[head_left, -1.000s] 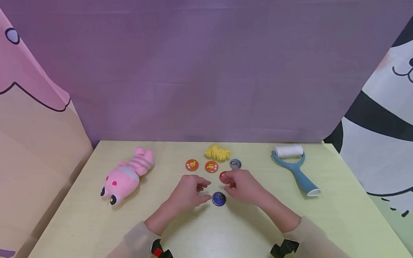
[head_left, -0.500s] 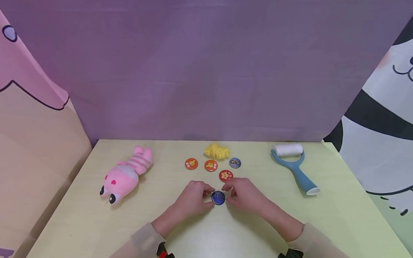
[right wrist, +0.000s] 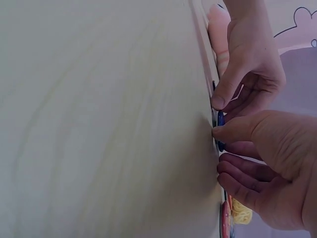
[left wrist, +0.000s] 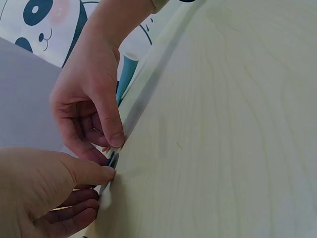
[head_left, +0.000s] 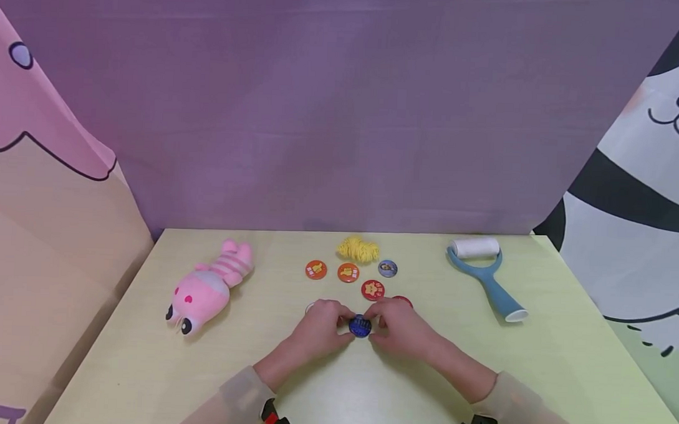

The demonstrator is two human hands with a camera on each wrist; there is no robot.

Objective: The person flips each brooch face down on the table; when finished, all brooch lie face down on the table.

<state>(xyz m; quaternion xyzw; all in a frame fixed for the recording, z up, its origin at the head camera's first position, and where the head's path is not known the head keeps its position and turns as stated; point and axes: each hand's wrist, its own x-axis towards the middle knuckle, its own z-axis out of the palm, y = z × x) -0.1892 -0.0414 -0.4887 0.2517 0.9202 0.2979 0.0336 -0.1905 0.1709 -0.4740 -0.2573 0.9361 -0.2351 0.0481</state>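
Observation:
A round, dark blue button badge (head_left: 360,325) is at the middle of the table, between both hands. My left hand (head_left: 321,328) pinches its left edge with thumb and forefinger. On the opposite edge, my right hand (head_left: 401,329) does the same. Seen edge-on in the right wrist view, the blue badge (right wrist: 221,130) is close to the tabletop. A red star badge (head_left: 373,290) lies just beyond the fingers. Part of another red badge (head_left: 405,300) shows behind the right hand, and a pale rim (head_left: 309,307) peeks out behind the left; the rest of each is hidden.
Two orange badges (head_left: 316,270) and a grey-blue badge (head_left: 387,268) lie farther back, near a bundle of yellow yarn (head_left: 358,249). A pink plush toy (head_left: 210,288) lies to the left. On the right is a blue-handled lint roller (head_left: 489,276). Purple cloth (head_left: 343,112) hangs behind the table.
Both hands have closed in on the blue badge and taken its edges. The right hand came down from the red star badge, uncovering it. The blue badge has hardly moved.

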